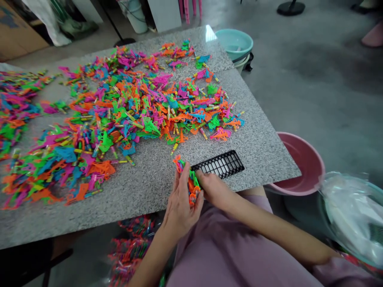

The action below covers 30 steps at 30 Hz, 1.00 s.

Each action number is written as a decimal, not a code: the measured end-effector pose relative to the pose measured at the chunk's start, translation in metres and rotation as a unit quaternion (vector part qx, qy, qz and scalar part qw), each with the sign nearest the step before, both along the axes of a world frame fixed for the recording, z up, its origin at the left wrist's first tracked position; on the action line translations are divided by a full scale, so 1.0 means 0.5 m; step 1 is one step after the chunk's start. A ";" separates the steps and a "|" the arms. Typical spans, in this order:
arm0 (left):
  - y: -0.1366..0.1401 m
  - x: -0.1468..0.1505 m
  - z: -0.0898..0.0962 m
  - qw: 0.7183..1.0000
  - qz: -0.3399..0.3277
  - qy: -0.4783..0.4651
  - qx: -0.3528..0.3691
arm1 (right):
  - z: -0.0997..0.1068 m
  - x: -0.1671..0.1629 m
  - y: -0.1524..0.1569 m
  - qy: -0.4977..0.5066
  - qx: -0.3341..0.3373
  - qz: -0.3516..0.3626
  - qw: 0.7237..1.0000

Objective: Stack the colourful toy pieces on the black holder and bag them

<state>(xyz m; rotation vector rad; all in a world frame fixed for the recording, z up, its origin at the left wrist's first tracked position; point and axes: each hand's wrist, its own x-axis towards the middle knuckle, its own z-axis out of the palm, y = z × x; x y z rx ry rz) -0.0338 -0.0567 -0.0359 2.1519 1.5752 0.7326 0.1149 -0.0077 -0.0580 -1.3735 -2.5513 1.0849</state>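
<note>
Close to the table's front edge, a bundle of small bright plastic toys in orange, green, pink and blue is gripped between both hands. My left hand wraps the bundle from the left, fingers up along its side and thumb near its lower end. From the right, my right hand presses against it with curled fingers, partly hidden. A black plastic grid tray with oblong cells lies on the table just beyond my right hand. Past it spreads a large heap of similar toys, many with short yellow or clear tubes.
The speckled grey stone table ends in a corner at right. A pink tub and a clear-plastic-covered basin stand beyond it. A light-blue basin is at the far right edge. Bagged toys sit below the table.
</note>
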 end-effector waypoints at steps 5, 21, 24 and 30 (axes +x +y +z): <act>0.000 0.000 -0.001 1.000 0.013 0.000 -0.011 | -0.003 -0.003 -0.002 -0.010 -0.003 0.003 1.000; -0.006 0.000 0.012 0.999 0.030 0.021 -0.026 | 0.000 0.010 -0.011 0.029 -0.052 0.005 0.998; -0.008 0.003 0.013 0.999 0.028 0.038 -0.022 | -0.008 0.005 -0.010 0.042 -0.044 -0.003 0.998; -0.006 0.000 0.008 0.992 -0.009 0.126 0.019 | -0.021 -0.003 -0.005 0.109 -0.026 0.011 0.994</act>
